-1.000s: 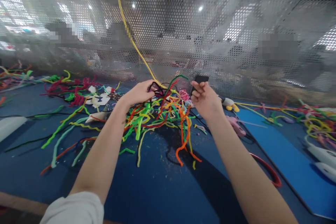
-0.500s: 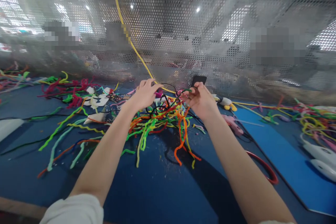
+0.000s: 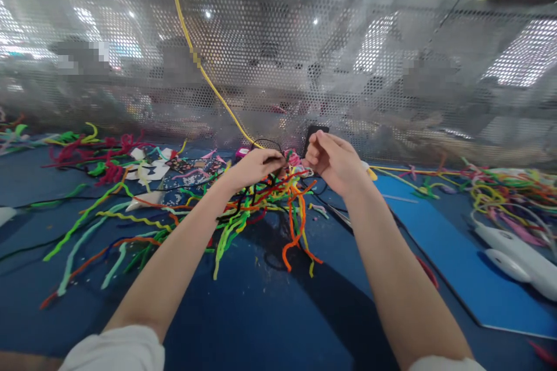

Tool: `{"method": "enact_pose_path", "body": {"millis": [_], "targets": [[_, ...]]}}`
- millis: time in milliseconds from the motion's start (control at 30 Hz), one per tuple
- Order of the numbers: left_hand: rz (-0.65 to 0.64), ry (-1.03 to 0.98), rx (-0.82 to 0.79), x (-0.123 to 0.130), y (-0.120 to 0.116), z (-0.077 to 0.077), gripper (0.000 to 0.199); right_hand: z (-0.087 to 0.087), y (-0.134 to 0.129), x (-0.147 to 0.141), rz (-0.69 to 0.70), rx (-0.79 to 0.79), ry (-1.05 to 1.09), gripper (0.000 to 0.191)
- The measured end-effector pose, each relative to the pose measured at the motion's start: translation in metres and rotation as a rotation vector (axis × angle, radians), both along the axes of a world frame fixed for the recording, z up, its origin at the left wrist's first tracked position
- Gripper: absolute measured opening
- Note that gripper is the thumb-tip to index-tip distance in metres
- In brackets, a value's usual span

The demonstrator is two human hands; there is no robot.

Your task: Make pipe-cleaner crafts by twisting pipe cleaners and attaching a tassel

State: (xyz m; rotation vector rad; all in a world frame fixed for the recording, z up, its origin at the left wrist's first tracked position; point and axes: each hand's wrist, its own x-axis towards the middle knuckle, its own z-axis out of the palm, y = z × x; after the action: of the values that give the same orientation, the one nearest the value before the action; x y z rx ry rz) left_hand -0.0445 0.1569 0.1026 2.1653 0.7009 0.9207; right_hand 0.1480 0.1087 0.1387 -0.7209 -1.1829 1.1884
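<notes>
My left hand [image 3: 256, 168] is closed on black pipe cleaners [image 3: 275, 167] at the top of a tangled pile of coloured pipe cleaners [image 3: 256, 194]. My right hand [image 3: 333, 161] is raised just right of the pile, its thumb and fingers curled together; anything between the fingertips is too small to make out. Orange pipe cleaners [image 3: 298, 226] and bright green ones [image 3: 228, 237] hang from the pile toward me. Pink curled material [image 3: 293, 157] lies between my hands. Behind my right hand is a dark flat object [image 3: 317, 129].
A perforated metal screen [image 3: 278, 69] stands behind the table, with a yellow cord [image 3: 217, 95] hanging down it. Loose pipe cleaners [image 3: 87, 232] and white paper scraps [image 3: 148, 171] lie left. A blue board [image 3: 452, 261] and white glue gun [image 3: 517, 249] lie right.
My left hand has moved onto the black pipe cleaners and closed its fingers. The fingers of my right hand are more curled, and the green strand near them no longer shows. The view has shifted slightly.
</notes>
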Motion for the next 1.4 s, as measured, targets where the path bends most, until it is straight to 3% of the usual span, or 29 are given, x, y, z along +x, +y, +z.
{"method": "enact_pose_path", "body": {"millis": [200,367,467,567,667,767,867,967,1167,1400], "targets": [[0.193,-0.401,-0.320,0.001,-0.001,0.008,0.019,0.005,-0.004,0.005,-0.033,0.002,-0.055,0.024],[0.205,-0.568,-0.457,-0.002,-0.004,0.017,0.020,0.008,-0.005,0.009,-0.117,0.059,-0.205,0.026],[0.184,-0.595,-0.493,-0.006,-0.006,0.024,0.023,0.010,-0.009,0.012,-0.308,0.158,-0.550,0.028],[0.173,-0.603,-0.491,-0.011,-0.009,0.032,0.021,0.012,-0.018,0.015,-0.350,0.314,-1.012,0.030],[0.185,-0.537,-0.417,-0.017,-0.012,0.037,0.019,0.013,-0.025,0.015,-0.339,0.496,-1.285,0.026],[0.221,-0.315,-0.178,-0.025,-0.017,0.041,0.014,0.012,-0.028,0.013,-0.467,0.632,-1.438,0.014],[0.229,0.035,0.116,-0.034,-0.024,0.045,0.020,0.012,-0.029,0.011,-0.585,0.675,-1.524,0.017],[0.188,0.266,0.268,-0.039,-0.028,0.046,0.033,0.013,-0.030,0.010,-0.584,0.667,-1.522,0.020],[0.209,0.472,0.372,-0.039,-0.023,0.042,0.032,0.017,-0.029,0.012,-0.668,0.566,-1.412,0.022],[0.044,0.353,0.290,-0.049,-0.013,0.041,0.037,0.017,-0.028,0.019,-0.692,0.447,-1.293,0.017]]}}
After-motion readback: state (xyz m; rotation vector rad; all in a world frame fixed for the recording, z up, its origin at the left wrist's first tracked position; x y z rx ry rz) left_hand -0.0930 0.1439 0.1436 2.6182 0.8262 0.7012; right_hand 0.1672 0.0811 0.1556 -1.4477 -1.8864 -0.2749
